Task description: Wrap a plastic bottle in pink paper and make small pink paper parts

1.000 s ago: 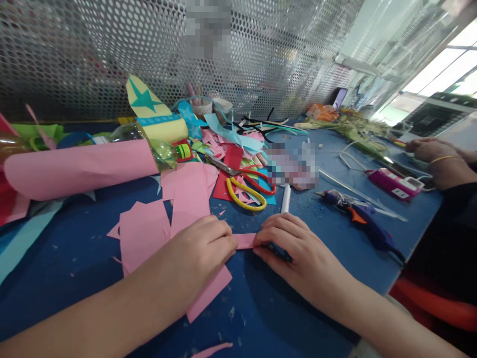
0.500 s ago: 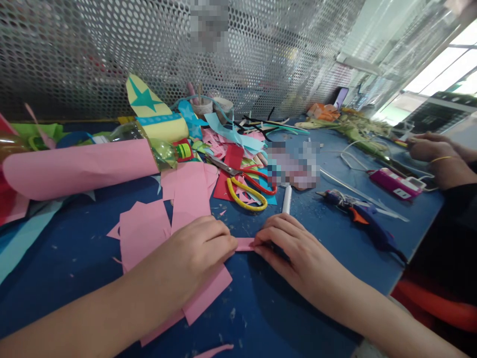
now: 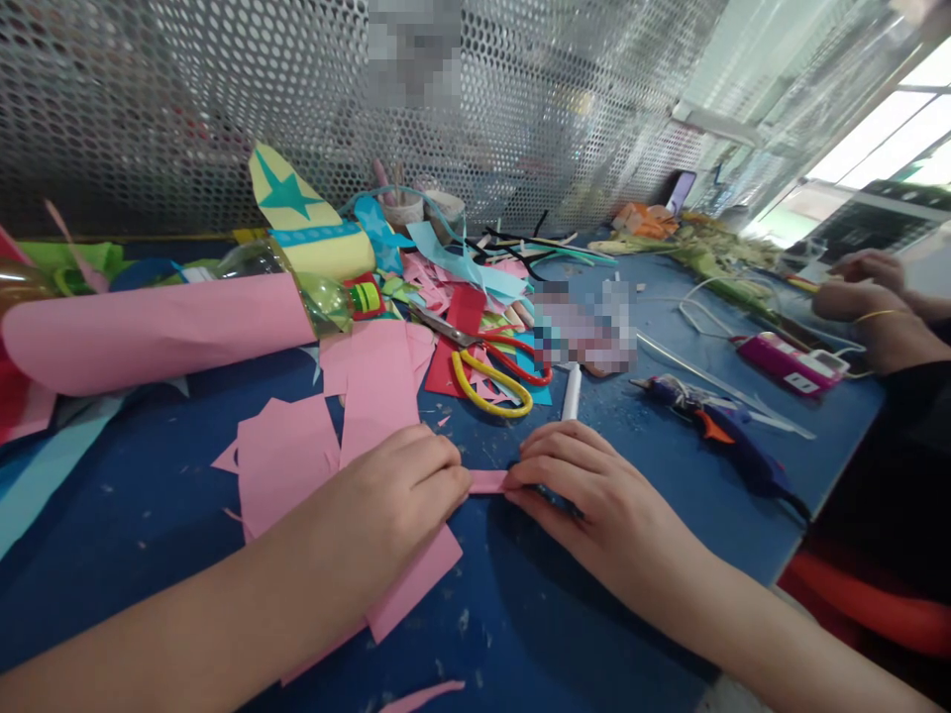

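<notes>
My left hand (image 3: 393,495) lies curled on a pink paper sheet (image 3: 416,569) on the blue table (image 3: 580,634), its fingertips pinching the paper's folded edge. My right hand (image 3: 586,490) faces it, fingers closed on the other end of the same narrow pink strip (image 3: 486,481); something dark shows under its fingers. More pink paper pieces (image 3: 289,460) lie just behind my left hand.
Yellow-and-red scissors (image 3: 494,371), a white stick (image 3: 571,393) and a blue glue gun (image 3: 720,431) lie behind my hands. A pink-wrapped bottle rocket (image 3: 163,332) lies at the left. Another person's hands (image 3: 869,297) are by a pink power strip (image 3: 792,364). A perforated metal wall (image 3: 223,109) stands behind.
My hands have drawn slightly closer together on the pink strip, so less of it shows between them. The other person's hands at the right have shifted a little.
</notes>
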